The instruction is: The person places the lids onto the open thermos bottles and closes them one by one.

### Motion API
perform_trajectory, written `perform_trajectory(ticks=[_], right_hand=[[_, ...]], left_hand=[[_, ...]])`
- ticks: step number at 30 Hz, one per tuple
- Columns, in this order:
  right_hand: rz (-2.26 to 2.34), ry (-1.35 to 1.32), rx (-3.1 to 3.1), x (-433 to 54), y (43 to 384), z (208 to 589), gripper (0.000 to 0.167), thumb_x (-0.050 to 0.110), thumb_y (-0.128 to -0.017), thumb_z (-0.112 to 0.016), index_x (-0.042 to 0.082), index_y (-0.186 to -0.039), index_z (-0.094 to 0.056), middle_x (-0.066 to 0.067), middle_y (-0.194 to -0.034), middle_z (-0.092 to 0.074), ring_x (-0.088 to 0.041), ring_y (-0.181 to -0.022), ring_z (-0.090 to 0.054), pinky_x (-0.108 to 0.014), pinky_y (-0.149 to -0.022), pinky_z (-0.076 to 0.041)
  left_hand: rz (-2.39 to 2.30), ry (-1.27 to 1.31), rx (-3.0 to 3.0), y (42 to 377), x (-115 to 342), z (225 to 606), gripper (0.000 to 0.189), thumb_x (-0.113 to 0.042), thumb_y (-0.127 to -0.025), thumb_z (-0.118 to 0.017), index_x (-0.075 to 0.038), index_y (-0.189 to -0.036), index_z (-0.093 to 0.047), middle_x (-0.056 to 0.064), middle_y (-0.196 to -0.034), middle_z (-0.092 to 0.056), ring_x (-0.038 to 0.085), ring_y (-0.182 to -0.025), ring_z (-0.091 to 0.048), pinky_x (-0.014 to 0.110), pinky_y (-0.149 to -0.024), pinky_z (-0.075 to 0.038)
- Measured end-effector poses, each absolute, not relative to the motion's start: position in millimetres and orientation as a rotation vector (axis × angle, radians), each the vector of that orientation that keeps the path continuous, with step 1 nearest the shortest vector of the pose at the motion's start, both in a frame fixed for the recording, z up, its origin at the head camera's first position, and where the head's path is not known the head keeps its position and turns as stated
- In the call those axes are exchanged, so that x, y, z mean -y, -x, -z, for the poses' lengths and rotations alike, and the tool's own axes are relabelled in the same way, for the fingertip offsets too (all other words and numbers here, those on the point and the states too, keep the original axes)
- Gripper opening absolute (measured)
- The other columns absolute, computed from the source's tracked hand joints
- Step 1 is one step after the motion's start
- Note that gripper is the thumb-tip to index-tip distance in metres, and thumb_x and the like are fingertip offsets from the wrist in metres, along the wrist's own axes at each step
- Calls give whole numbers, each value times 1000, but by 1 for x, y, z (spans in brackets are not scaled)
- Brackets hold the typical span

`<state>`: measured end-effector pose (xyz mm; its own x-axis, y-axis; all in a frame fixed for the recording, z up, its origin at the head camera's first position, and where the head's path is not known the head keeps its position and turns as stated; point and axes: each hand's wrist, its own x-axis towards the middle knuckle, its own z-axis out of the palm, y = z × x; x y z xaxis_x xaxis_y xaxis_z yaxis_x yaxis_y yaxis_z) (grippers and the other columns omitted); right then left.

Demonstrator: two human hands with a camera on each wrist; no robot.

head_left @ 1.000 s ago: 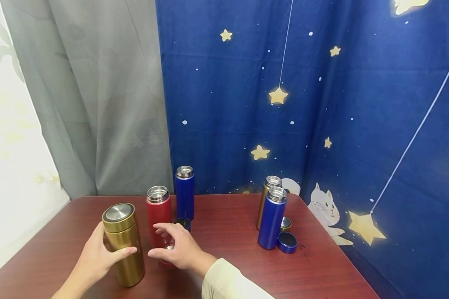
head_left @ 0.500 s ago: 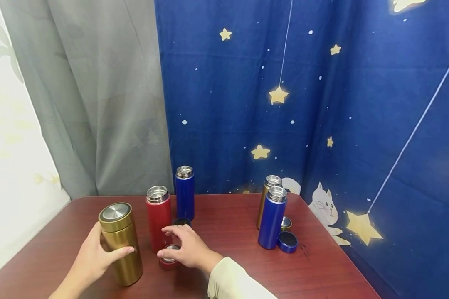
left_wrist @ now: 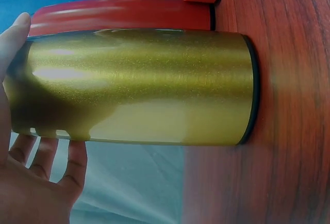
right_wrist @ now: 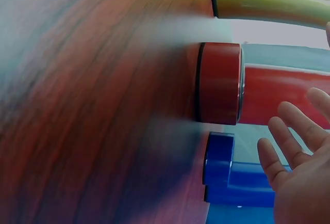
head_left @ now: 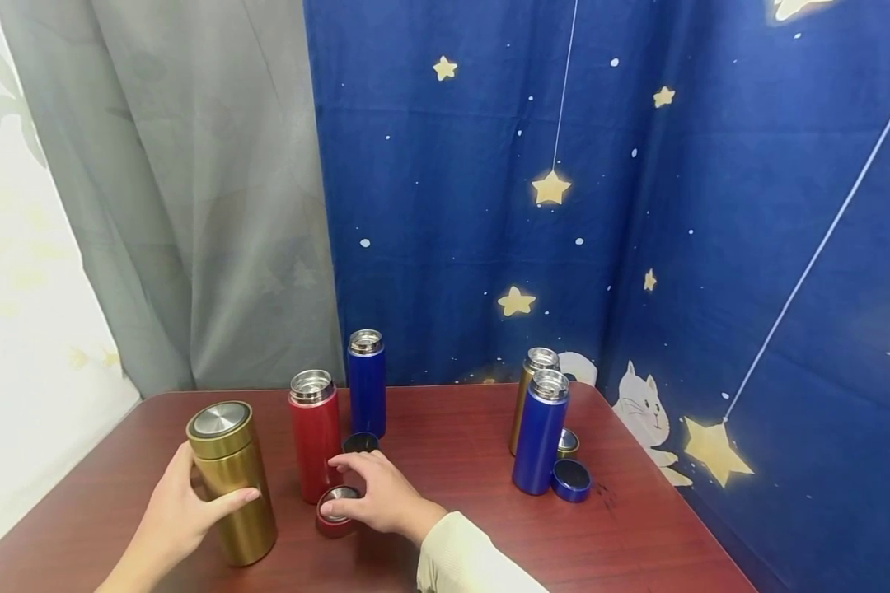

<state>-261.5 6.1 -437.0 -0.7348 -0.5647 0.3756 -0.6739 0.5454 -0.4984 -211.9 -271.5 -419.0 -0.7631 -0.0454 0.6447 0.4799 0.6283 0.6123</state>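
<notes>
My left hand (head_left: 172, 509) holds a gold thermos bottle (head_left: 246, 515) with its lid on, at the table's front left. In the left wrist view, its fingers (left_wrist: 76, 164) lie round one side of the gold bottle, whose dark base is at the tabletop. My right hand (head_left: 387, 496) hovers at a small red lid (head_left: 335, 525) with a silver top, its thumb in front of the lid. In the right wrist view, the fingers (right_wrist: 294, 121) are spread apart from the red lid (right_wrist: 219, 82). An uncapped red thermos bottle (head_left: 316, 449) stands just behind that lid.
An uncapped blue bottle (head_left: 367, 387) stands at the back, its dark-topped lid (head_left: 359, 442) before it. On the right stand another uncapped blue bottle (head_left: 540, 436) and a gold bottle (head_left: 522, 412), with a blue lid (head_left: 572, 482) and gold lid (head_left: 567, 443) beside them.
My left hand and the gold bottle have shifted slightly left. My right hand has moved right and a little down, uncovering more of the red lid.
</notes>
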Motion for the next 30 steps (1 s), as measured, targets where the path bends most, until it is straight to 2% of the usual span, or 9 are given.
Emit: perform_trajectory(ticks=[8,16,21,30], right_hand=[[-957,-942,2730,-10,261,444,61,54,-78,-74,28,-132,-58,10,-125,-60,-6,-113,-48,-29,-92,-47],[-817,-943,2755,-10,261,450,67,55,-76,-76,28,-134,-57,11,-128,-58,-8,-109,-48,-26,-90,-45],[-740,-930,2766,-10,263,455,70,57,-74,-77,28,-134,-56,13,-128,-58,-7,-109,-49,-26,-89,-45],[-649,-992,2773,-8,265,461,74,55,-73,-79,26,-137,-55,12,-133,-57,-7,-111,-50,-21,-92,-42]], left_hand=[[1060,324,2216,210,275,422,78,-14,-64,-92,-4,-127,-46,-7,-101,-54,-4,-81,-56,9,-67,-45],[1065,315,2220,209,283,424,78,-13,-66,-91,-3,-128,-45,-12,-103,-53,-5,-82,-56,8,-68,-45],[1070,297,2249,208,290,426,71,-14,-68,-90,-6,-124,-47,-13,-101,-55,-6,-83,-58,10,-65,-47],[1047,291,2276,210,297,424,68,-16,-68,-90,-6,-122,-49,-18,-100,-55,-9,-83,-56,9,-64,-45]])
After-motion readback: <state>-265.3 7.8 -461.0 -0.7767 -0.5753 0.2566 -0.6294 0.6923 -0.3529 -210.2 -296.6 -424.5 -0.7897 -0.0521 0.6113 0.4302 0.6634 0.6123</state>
